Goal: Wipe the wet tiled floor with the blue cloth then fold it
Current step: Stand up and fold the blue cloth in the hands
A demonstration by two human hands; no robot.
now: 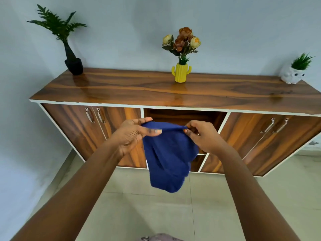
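Observation:
The blue cloth (167,159) hangs in the air in front of me, held by its top edge. My left hand (133,134) pinches the upper left corner between thumb and fingers. My right hand (202,134) pinches the upper right corner. The cloth droops loosely below both hands, bunched and doubled over, with its lower end rounded above the pale tiled floor (199,211). Both forearms reach forward from the bottom of the view.
A long wooden cabinet (121,89) stands against the wall behind the cloth, with doors at left and right and an open middle shelf. On its top stand a black potted plant (73,66), a yellow cactus vase (181,73) and a white owl pot (292,76).

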